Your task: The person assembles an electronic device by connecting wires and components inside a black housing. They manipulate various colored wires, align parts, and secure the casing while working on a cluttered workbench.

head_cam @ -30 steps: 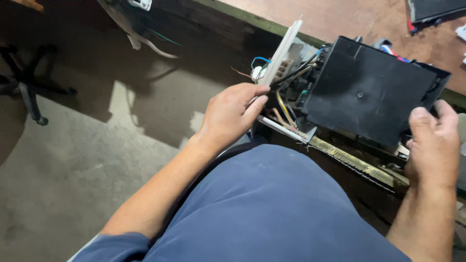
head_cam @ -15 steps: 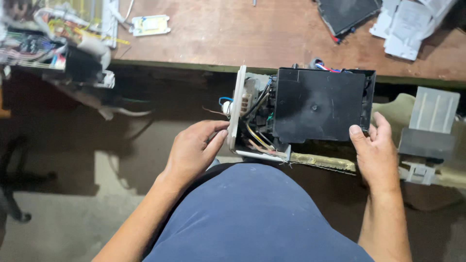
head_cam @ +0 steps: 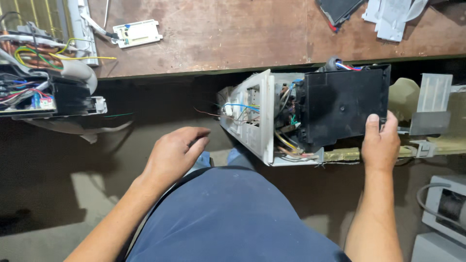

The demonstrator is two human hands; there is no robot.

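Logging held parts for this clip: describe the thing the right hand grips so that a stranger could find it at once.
Start at the brown wooden workbench across the top and drop below its front edge, right of centre. There the right hand grips the lower right corner of a flat black plastic cover. Unlike the white slotted frame beside it, with coloured wires between them, it is plain, dark and square.

The left hand [head_cam: 174, 154] hung free over the lap, palm down, fingers loosely curled and closed on nothing, its bare forearm running back toward the lower left. The right hand [head_cam: 380, 144] was raised farther forward and well apart from the left, thumb and fingers pinched in a grip, the forearm rising almost straight from below.
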